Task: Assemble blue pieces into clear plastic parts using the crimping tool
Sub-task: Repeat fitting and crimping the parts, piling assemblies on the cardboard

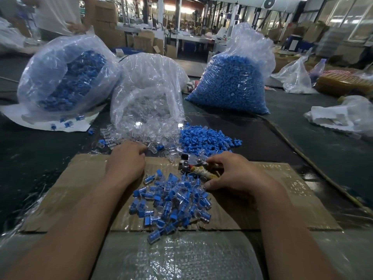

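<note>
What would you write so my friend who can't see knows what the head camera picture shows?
A person's right hand grips a crimping tool while the left hand reaches into loose clear plastic parts. A pile of blue-and-clear pieces lies on cardboard between the arms; three big bags of parts stand behind.

single head-worn wide-angle view, forward and down, close above left hand [126,161] and right hand [232,175]

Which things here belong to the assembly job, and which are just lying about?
In use: crimping tool in right hand, loose clear parts, loose blue pieces, finished pile, bag of clear parts, bag of blue pieces.
Lying about: crumpled white bag, yellow bundle.
</note>
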Demonstrator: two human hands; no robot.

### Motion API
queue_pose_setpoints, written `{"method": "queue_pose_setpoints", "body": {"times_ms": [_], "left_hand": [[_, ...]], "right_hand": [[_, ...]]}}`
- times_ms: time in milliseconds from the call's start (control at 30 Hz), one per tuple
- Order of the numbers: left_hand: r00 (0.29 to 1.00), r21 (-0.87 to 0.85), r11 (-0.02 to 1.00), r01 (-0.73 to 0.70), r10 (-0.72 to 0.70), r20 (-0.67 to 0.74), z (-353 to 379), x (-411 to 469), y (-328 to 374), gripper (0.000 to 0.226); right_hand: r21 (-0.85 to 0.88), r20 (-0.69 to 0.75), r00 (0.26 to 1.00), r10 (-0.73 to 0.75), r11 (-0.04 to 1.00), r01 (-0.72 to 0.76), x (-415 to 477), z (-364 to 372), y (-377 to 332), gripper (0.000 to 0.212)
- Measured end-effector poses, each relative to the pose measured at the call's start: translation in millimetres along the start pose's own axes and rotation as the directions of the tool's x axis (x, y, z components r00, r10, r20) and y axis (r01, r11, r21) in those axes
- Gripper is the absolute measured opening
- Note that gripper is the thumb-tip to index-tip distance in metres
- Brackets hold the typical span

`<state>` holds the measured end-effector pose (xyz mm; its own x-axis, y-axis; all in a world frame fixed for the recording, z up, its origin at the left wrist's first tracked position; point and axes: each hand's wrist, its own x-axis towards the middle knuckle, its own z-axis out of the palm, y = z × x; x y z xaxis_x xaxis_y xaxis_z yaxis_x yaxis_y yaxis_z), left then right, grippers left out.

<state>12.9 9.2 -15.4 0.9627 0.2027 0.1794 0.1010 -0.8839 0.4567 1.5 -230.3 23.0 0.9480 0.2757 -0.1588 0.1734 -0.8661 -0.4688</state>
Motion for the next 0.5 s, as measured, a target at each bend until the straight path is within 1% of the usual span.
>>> {"method": "queue_pose_setpoints", "body": {"times_ms": [100, 200, 367, 467, 500], "left_hand": [[1.0, -0.004, 1.0, -0.028, 0.028, 0.006, 0, 0, 0, 0.033], [0.999, -0.091, 0.996, 0.018, -0.021, -0.029, -3, -2, -1, 0.03], [0.991, -0.197, 0.979, 0.056, -0.079, -0.108, -10, -8, 3, 0.017], [0.99, -0.227, 0.973, 0.037, -0.067, -0.122, -12, -12, 3, 0.006], [0.991, -0.227, 0.973, 0.033, -0.062, -0.121, -12, -12, 3, 0.013]], "right_hand": [[-0.009, -0.004, 1.0, -0.004, 1.0, 0.004, 0, 1, -1, 0.075], [-0.006, 0.0, 1.0, -0.001, 1.0, 0.001, 0, 1, -1, 0.076], [-0.012, 0.005, 1.0, 0.004, 1.0, -0.004, 1, 1, -1, 0.078], [-0.006, 0.007, 1.0, 0.002, 1.0, -0.002, 1, 1, 0, 0.077], [-0.001, 0.007, 1.0, 0.001, 1.0, -0.001, 1, 1, 0, 0.077]]}}
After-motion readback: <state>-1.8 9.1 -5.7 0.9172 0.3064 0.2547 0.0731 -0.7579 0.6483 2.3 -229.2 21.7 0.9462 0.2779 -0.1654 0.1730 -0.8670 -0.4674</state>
